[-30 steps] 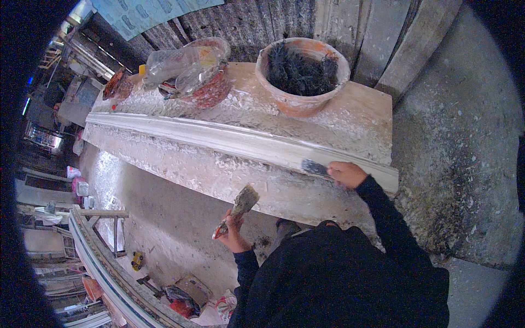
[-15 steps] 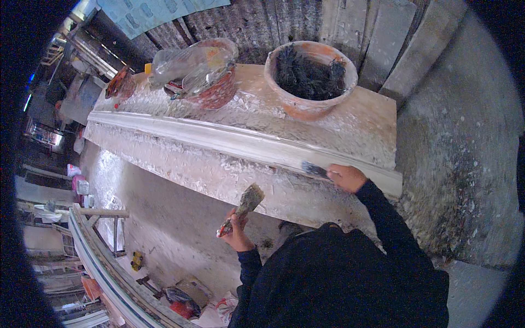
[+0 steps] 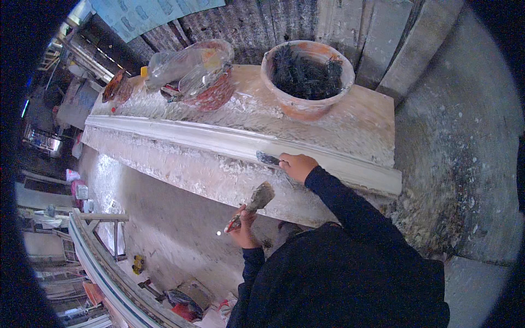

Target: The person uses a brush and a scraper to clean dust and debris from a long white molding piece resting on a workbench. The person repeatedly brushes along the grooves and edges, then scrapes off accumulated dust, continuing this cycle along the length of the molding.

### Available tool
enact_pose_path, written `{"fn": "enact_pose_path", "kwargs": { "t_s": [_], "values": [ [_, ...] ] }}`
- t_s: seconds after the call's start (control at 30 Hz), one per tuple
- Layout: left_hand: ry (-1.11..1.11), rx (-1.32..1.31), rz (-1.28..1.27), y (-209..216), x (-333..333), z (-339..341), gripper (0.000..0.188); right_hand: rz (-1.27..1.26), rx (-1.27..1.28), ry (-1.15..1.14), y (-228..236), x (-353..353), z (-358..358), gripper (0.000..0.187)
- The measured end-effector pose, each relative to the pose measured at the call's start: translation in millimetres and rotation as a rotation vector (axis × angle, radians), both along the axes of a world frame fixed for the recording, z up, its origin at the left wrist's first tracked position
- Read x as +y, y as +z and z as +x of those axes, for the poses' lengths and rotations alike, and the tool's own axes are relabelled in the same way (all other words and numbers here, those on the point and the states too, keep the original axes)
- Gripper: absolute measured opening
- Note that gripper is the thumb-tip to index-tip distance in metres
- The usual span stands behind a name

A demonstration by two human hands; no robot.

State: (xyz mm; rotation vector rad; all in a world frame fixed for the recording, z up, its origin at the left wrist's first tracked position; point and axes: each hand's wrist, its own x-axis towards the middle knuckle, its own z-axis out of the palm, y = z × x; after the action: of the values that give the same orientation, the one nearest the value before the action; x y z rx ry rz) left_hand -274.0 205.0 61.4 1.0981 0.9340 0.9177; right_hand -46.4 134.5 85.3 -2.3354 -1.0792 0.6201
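A long white plaster moulding (image 3: pixel 191 130) lies along a plaster-smeared board. Against its near face, right of the middle, rests a dark flat putty knife (image 3: pixel 267 158). My right hand (image 3: pixel 299 167) is closed round the handle of this knife. My left hand (image 3: pixel 244 227), held over the floor just off the board's near edge, grips a flat, flared hand tool (image 3: pixel 259 198) crusted with beige plaster. The flared end points up toward the board; whether it is bristle or blade I cannot tell.
The board (image 3: pixel 377 120) also carries a clay-coloured tub (image 3: pixel 306 109) of dark fibrous stuff and a reddish basin (image 3: pixel 208 98) with a clear plastic bottle (image 3: pixel 169 70). Corrugated sheeting (image 3: pixel 251 33) stands behind. Long mouldings or rails (image 3: pixel 104 273) curve along the lower left.
My right hand and the putty knife have slid left along the moulding. My left hand and its tool have shifted slightly to the right.
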Motion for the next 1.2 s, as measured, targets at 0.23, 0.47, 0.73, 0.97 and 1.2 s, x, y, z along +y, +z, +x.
{"fn": "enact_pose_path", "kwargs": {
  "t_s": [0.23, 0.47, 0.73, 0.97, 1.2],
  "values": [
    [0.002, -0.018, -0.026, -3, -10, 3, 0.04, -0.163, -0.066, 0.124, 22, -131, 34, 0.027],
    [0.035, -0.011, -0.06, -12, -7, -3, 0.039, -0.171, -0.179, 0.152, 21, -175, 25, 0.026],
    [0.008, 0.012, -0.024, -4, -3, 5, 0.04, -0.02, -0.093, 0.054, 3, -35, 0, 0.024],
    [-0.014, 0.026, -0.007, -1, -5, 9, 0.038, -0.111, -0.015, 0.134, 24, -105, 29, 0.026],
    [-0.022, 0.031, -0.024, -4, -3, 11, 0.039, -0.375, -0.084, 0.119, 43, -241, 39, 0.029]
  ]
}}
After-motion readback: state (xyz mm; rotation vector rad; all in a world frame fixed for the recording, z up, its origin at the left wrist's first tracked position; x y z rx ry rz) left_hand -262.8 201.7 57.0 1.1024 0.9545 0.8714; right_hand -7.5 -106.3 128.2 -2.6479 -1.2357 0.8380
